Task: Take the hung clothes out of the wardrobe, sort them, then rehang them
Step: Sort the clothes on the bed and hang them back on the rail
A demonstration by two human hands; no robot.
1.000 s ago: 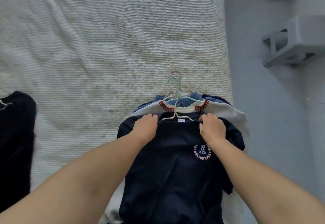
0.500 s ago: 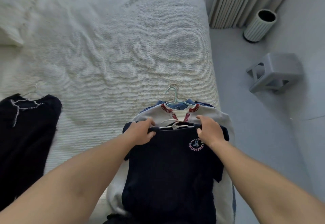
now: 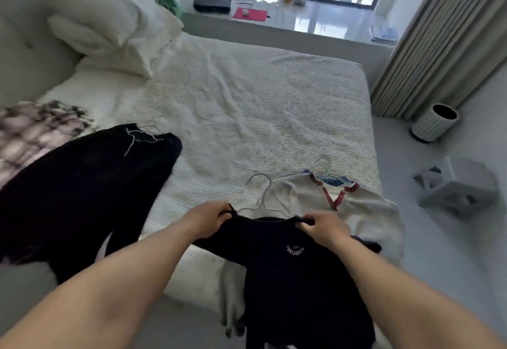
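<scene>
Head view shows me mid-sort: my left hand (image 3: 210,218) and right hand (image 3: 319,226) pinch the navy T-shirt (image 3: 290,272) by its shoulders, fingers clamped, above the bed (image 3: 247,107) edge. Next, I judge, it joins the black sweater (image 3: 82,184) pile. Curtains (image 3: 439,33) frame the window.

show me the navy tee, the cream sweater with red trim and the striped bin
navy tee (image 3: 296,274), head view, chest below the logo
cream sweater (image 3: 362,208), head view, right shoulder area
striped bin (image 3: 433,125), head view, ribbed side wall
</scene>
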